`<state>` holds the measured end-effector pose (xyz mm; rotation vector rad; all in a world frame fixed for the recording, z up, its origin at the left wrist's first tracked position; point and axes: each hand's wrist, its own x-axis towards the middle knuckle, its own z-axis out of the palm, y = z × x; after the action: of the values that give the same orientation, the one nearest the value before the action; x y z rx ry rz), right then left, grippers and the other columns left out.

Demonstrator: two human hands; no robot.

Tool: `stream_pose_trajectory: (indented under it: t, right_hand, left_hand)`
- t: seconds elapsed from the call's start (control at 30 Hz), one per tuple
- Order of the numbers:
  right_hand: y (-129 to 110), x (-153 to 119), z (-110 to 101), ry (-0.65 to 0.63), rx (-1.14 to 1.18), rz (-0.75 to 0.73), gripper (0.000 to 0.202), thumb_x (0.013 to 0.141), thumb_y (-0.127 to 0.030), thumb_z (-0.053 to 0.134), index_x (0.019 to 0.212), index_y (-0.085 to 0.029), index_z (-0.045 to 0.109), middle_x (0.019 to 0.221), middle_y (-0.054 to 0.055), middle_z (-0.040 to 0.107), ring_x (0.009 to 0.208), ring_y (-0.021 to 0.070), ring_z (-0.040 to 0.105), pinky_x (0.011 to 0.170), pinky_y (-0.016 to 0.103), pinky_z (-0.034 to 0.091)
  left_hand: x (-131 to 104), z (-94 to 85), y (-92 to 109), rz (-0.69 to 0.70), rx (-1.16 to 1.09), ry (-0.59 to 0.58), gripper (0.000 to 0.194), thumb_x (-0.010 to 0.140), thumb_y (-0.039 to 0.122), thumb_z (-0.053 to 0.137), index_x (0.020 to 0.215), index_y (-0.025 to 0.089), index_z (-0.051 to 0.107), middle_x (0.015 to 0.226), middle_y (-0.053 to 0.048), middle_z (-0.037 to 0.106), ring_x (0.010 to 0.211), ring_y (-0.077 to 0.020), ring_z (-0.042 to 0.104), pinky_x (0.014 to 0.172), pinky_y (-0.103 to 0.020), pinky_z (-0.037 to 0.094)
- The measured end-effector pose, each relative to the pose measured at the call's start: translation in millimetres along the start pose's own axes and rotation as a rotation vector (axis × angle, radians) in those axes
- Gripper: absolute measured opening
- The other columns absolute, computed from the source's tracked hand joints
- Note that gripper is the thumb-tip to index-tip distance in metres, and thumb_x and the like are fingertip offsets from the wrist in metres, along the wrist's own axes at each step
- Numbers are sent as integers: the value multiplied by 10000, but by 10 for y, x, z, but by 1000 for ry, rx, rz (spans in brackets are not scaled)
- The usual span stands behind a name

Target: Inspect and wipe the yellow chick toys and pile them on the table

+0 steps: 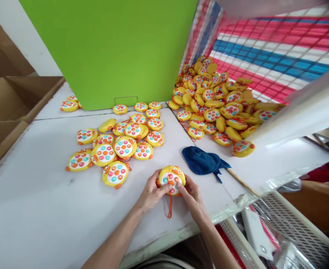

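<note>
Duck toy [171,179] gripped by both hands; striped bag [270,48] spills toys [214,104].

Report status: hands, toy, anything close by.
Left hand and right hand both grip round yellow duck toy, orange cord hanging. Dark blue cloth just right of it, apart.

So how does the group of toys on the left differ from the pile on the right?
The left group is small and mostly lies flat, faces up, on the white table. The right pile is far bigger, heaped, many toys tilted or showing plain yellow backs, spilling from a striped sack. Both hold the same yellow toys with coloured dots.
</note>
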<state>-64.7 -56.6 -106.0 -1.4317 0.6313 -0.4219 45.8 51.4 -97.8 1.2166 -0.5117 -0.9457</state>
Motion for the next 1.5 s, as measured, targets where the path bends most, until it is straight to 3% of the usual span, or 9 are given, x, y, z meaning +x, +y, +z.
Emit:
stream_pose_trajectory:
  t: [0.13, 0.27, 0.5, 0.67, 0.77, 1.07, 1.2, 1.37, 1.5]
  right_hand:
    - [6, -5, 19, 22, -32, -23, 478, 804, -489, 588, 1141, -151, 554, 1040, 95, 658, 900, 213, 620, 757, 298, 521]
    - [25, -22, 41, 45, -72, -70, 476, 819, -478, 570, 1165, -152, 550, 1053, 91, 655, 909, 212, 622, 756, 288, 523]
    - [33, -38, 90, 68, -83, -83, 492, 839, -480, 534, 1213, -161, 515, 1089, 97, 646, 915, 215, 629, 780, 312, 534]
    - [31, -65, 99, 52, -121, -78, 518, 837, -485, 537, 1242, -165, 500, 1157, 97, 623, 967, 217, 620, 799, 305, 527]
    - [13, -54, 86, 32, -84, -84, 514, 832, -474, 552, 1244, -173, 497, 1162, 93, 620, 989, 215, 616, 830, 304, 519]
    - [-44, -63, 63, -114, -58, -73, 518, 816, -480, 571, 1251, -206, 515, 1119, 80, 640, 969, 226, 623, 822, 325, 524]
    - [-43, -66, 59, -87, -3, -71, 499, 837, -495, 534, 1257, -227, 518, 1236, 72, 586, 1101, 232, 575, 920, 343, 492]
    - [-5, -13, 28, -13, 45, 22, 440, 807, -449, 604, 1162, -193, 567, 1078, 77, 660, 925, 222, 638, 792, 317, 533]
    - [26, 25, 4, 29, 101, 68, 459, 787, -467, 625, 1155, -197, 578, 1107, 69, 654, 979, 232, 624, 826, 313, 523]
  left_hand:
    - [6, -8, -3, -46, -56, 5, 463, 698, 307, 712, 1110, 172, 551, 1012, -52, 636, 904, -182, 594, 778, -263, 495]
    - [10, -11, -24, -2, -35, 1, 487, 679, 293, 728, 1115, 165, 552, 1020, -59, 641, 905, -181, 598, 783, -262, 494]
    - [15, 1, -9, -107, -159, 8, 485, 739, 413, 666, 1123, 146, 535, 1036, -104, 631, 864, -209, 625, 725, -313, 526]
    - [6, 4, -58, -81, -98, 153, 418, 696, 445, 685, 974, 141, 614, 883, -73, 657, 830, -212, 623, 701, -291, 513]
    - [3, 5, -61, -52, -44, 179, 394, 709, 474, 655, 921, 143, 630, 817, -61, 652, 788, -201, 613, 674, -276, 500]
    - [-10, -28, -2, -53, 24, 157, 269, 780, 387, 582, 920, 158, 594, 810, -31, 608, 777, -179, 580, 662, -255, 482]
    - [2, -41, -22, -53, -2, 138, 300, 789, 443, 577, 909, 168, 596, 845, -39, 623, 790, -177, 580, 685, -256, 486]
    - [22, -43, -29, -87, -49, 26, 426, 826, 468, 539, 1136, 176, 553, 1007, -77, 632, 903, -197, 599, 776, -291, 499]
    - [18, -33, -3, -31, -7, -12, 487, 754, 379, 664, 1178, 184, 528, 1121, -69, 609, 1002, -202, 577, 826, -269, 493]
